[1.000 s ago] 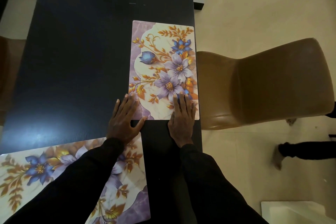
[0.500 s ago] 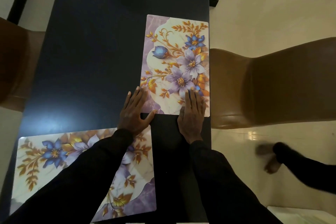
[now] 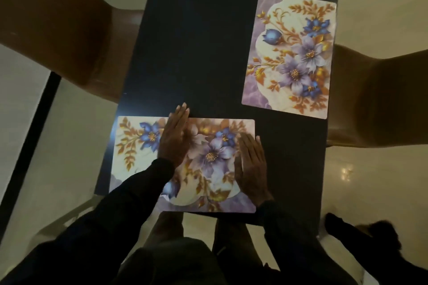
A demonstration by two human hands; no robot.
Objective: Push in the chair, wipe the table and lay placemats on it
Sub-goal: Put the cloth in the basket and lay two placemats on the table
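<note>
Both hands lie flat, fingers outstretched and gripping nothing, on the near floral rectangular placemat (image 3: 208, 157) at the dark worktop's (image 3: 196, 53) near edge: left hand (image 3: 174, 137) left of its centre, right hand (image 3: 252, 166) near its right edge.

place: home dining area; evidence: dark table (image 3: 208, 53) | floral placemats (image 3: 289, 53) | brown chairs (image 3: 58, 18)

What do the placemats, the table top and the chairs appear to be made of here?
Near placemat and far placemat: likely stiff printed plastic or laminate; flat, crisp edges, slight sheen. Table: dark smooth top, perhaps lacquered wood or laminate, faint reflection. Right chair and left chair: brown, leather-like upholstery.
</note>
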